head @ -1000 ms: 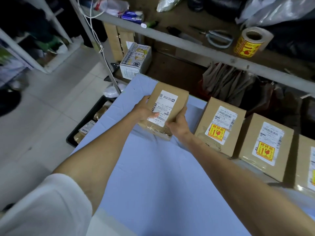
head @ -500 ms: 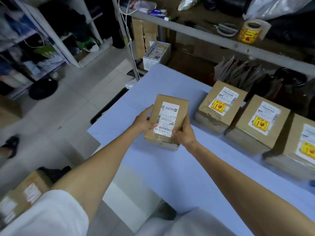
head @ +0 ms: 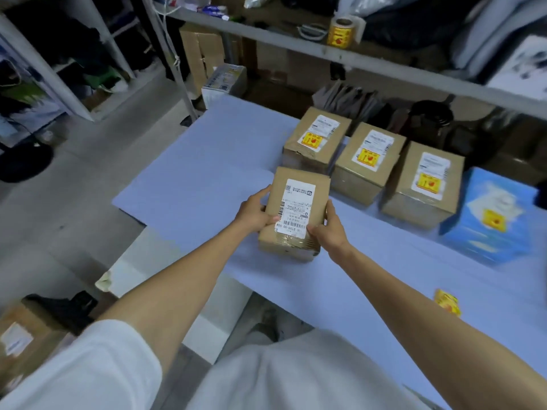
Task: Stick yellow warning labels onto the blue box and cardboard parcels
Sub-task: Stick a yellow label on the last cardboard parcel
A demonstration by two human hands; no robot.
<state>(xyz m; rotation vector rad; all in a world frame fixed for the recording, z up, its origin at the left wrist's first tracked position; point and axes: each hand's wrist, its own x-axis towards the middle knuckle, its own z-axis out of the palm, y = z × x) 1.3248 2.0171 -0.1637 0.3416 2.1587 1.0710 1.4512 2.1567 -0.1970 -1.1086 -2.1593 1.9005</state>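
Observation:
Both hands hold a small cardboard parcel (head: 296, 214) with only a white shipping label, resting on the pale blue table (head: 207, 161). My left hand (head: 256, 211) grips its left side and my right hand (head: 327, 229) its near right corner. Behind it stand three cardboard parcels (head: 316, 137), (head: 368, 159), (head: 426, 179), each with a yellow warning label. A blue box (head: 491, 214) at the right also bears a yellow label. A loose yellow label (head: 447, 301) lies on the table near my right forearm. The roll of yellow labels (head: 340, 32) sits on the shelf above.
A grey metal shelf (head: 384, 65) runs above the table's far side, holding scissors and bags. A white printed carton (head: 223, 82) stands past the table's far left corner. Another cardboard box (head: 17, 338) sits on the floor at the lower left. Shelving stands at the left.
The unlabelled parcel has come nearer to me and rightward along the table, still in both hands. The view has swung right, so the blue box and the loose label now show.

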